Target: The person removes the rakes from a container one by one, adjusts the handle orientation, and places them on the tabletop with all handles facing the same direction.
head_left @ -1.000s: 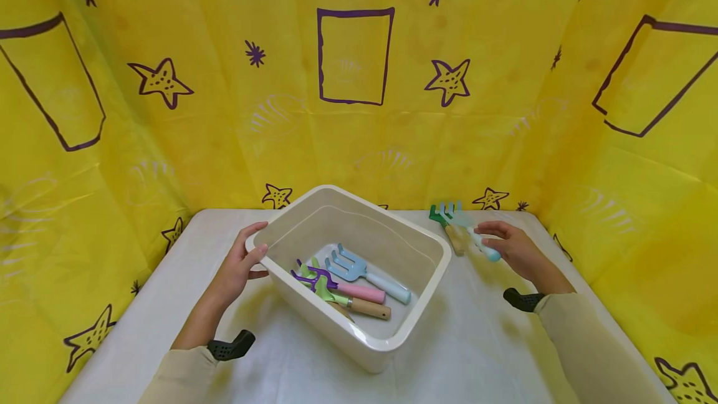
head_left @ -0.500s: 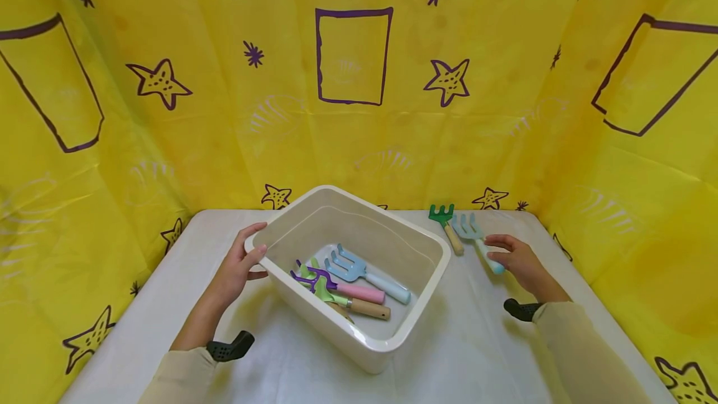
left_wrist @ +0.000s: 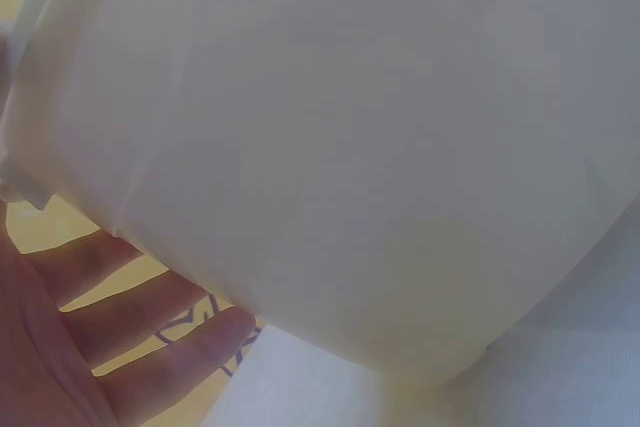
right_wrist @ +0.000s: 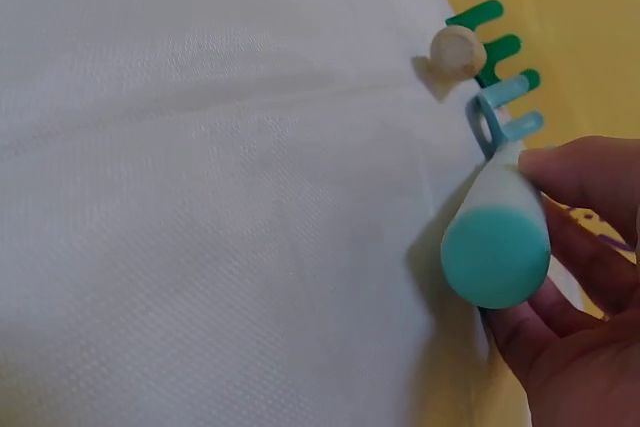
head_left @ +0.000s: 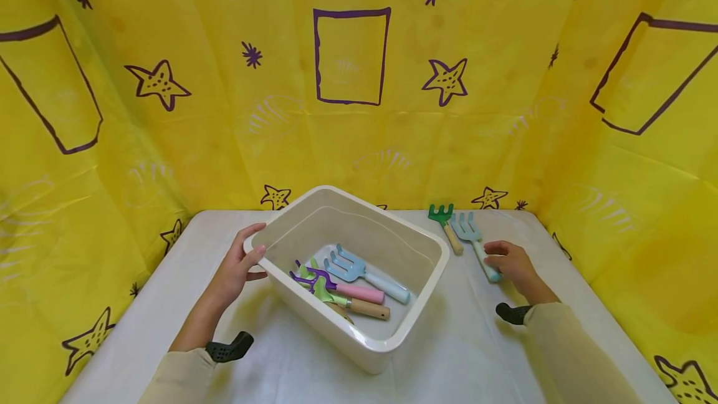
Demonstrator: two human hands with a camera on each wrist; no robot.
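Note:
At the back right, a pale blue hand rake lies beside a smaller green hand rake with a wooden handle. My right hand holds the blue rake's handle, thumb on one side and fingers on the other. The right wrist view shows that handle's turquoise end close over the cloth. A cream plastic bin stands turned at an angle. My left hand grips its left corner, thumb over the rim and fingers along the outside wall.
Inside the bin lie another blue rake, a purple rake with a pink handle, and a light green tool with a wooden handle. White cloth covers the table. Yellow printed curtains enclose the back and sides.
The pale blue rake has come down beside the green one and its handle has swung slightly left. My right hand has moved down with it. The left hand and bin stay put.

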